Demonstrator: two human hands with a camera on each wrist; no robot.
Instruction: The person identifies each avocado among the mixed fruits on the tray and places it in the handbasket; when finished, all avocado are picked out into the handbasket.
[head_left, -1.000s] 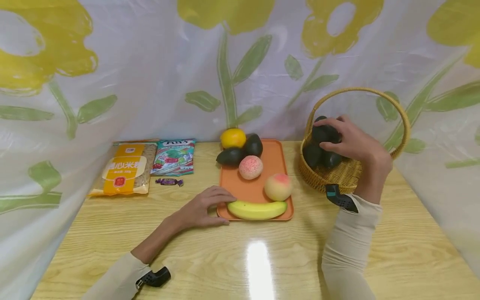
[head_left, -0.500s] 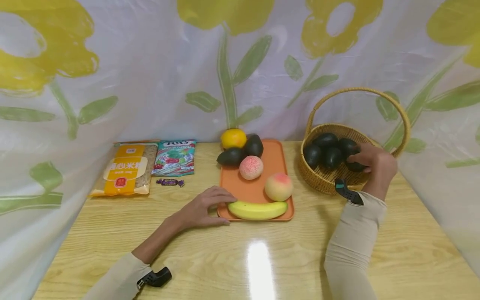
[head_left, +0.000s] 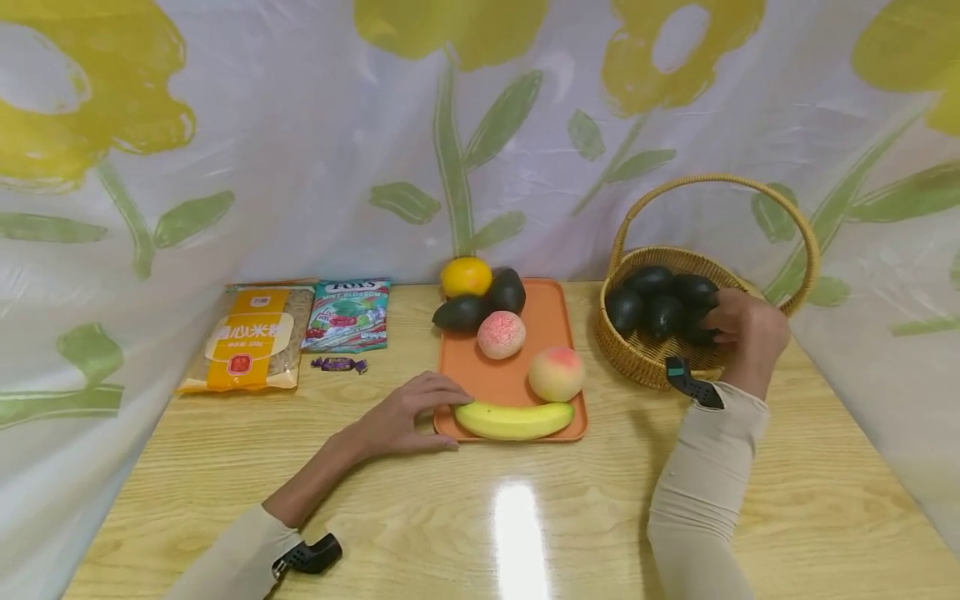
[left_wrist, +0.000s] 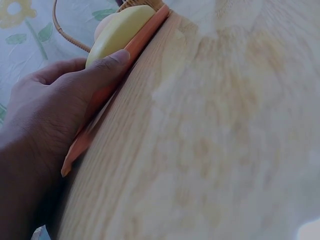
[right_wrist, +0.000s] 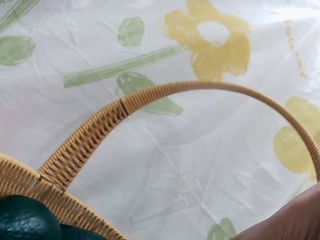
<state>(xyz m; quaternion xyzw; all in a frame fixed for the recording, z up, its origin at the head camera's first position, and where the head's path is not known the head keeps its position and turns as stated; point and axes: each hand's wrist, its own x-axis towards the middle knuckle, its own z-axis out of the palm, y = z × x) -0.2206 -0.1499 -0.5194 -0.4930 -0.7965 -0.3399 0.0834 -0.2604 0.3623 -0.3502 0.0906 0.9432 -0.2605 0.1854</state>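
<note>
My left hand (head_left: 408, 417) rests at the front left corner of an orange tray (head_left: 487, 375). Its fingertips touch the end of a banana (head_left: 517, 422), and the straight thumb lies along the tray's front rim, as the left wrist view (left_wrist: 55, 95) also shows. My right hand (head_left: 750, 329) reaches inside a wicker basket (head_left: 637, 367), fingers curled at a dark avocado (head_left: 696, 337) that they partly hide. Several other avocados (head_left: 660, 317) lie left of it. In the right wrist view only a sliver of the hand shows, with avocados (right_wrist: 27, 220) inside the rim.
The tray also bears two peaches (head_left: 557, 374), two dark avocados (head_left: 461, 314) and a yellow-orange fruit (head_left: 466, 277). At the left lie a noodle bag (head_left: 251, 337), a candy bag (head_left: 347, 315) and a wrapped candy (head_left: 339, 364). The basket's handle (head_left: 716, 177) arches over the right hand.
My right hand has moved from the avocados at the basket's left to its right side, lower down, then slightly left with the avocado there. My left hand stays put.
</note>
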